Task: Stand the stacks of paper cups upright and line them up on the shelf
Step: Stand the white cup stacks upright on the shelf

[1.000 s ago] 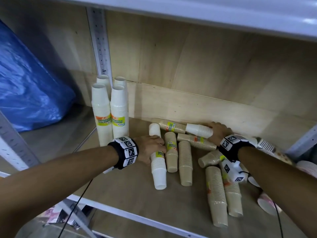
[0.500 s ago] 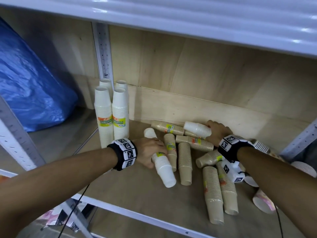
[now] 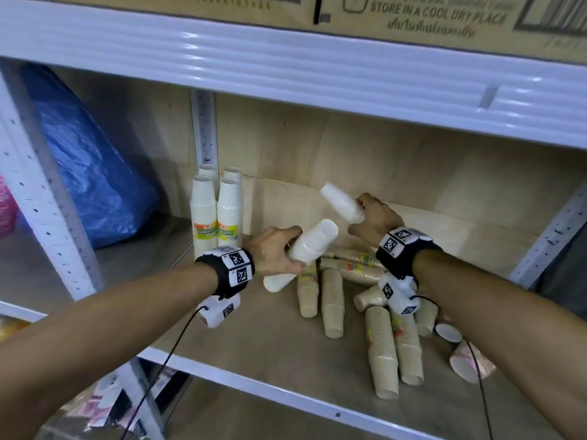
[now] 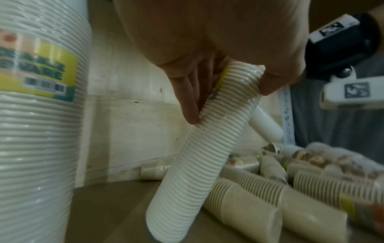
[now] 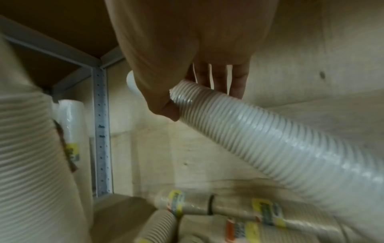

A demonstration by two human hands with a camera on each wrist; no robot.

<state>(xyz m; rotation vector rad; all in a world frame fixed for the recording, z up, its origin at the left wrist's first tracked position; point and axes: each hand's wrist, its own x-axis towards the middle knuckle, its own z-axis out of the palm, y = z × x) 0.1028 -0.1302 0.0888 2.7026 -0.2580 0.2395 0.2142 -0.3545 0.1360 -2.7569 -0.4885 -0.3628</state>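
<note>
A white cup stack point(image 3: 303, 249) is in the air over the shelf point(image 3: 254, 341), tilted, with the fingers and thumb of the left hand point(image 3: 273, 249) closed around it. The right hand point(image 3: 373, 217) clamps a second white stack point(image 3: 341, 203), also tilted, near the back wall. Four white stacks point(image 3: 216, 214) stand upright at the left, and brown stacks point(image 3: 332, 301) lie on the board below the hands.

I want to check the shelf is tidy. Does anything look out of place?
Yes. Many brown cup stacks lie toppled in a heap on the shelf, while four white stacks stand upright at the left. Each hand, left hand and right hand, holds a tilted white stack.
</note>
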